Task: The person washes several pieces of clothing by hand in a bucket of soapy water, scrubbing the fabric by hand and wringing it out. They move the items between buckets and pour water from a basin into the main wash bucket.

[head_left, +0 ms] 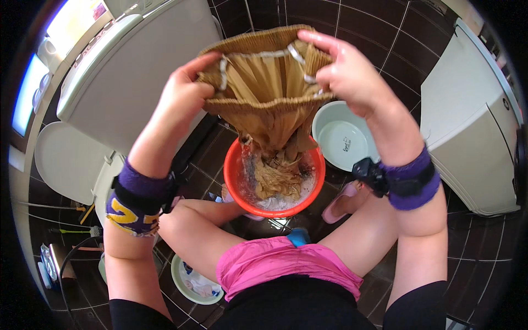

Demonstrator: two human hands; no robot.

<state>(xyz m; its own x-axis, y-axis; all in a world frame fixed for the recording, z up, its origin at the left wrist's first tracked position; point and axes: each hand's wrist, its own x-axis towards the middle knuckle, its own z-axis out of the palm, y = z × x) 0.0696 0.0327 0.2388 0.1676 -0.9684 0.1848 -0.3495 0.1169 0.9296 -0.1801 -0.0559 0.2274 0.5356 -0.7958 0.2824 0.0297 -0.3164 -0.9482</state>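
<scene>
A wet brown garment [269,124] with a gathered elastic waistband hangs between my hands; whether it is a skirt or trousers I cannot tell. My left hand [186,85] grips the waistband's left side, with the thumb and fingers closed over its edge. On the opposite side my right hand [349,71] pinches the band, its index finger lying along the rim. The waist is stretched wide, showing white trim inside. Below, the garment's lower end lies bunched in an orange-red basin [235,192] of sudsy water. Water runs off the cloth into it.
A pale green basin [344,135] stands right of the red one. Another small basin [181,280] with cloth is by my left leg. White appliances [143,60] rise at the left, beside a toilet [66,162]. A white cabinet-like unit [467,126] stands right. The tiled floor looks wet.
</scene>
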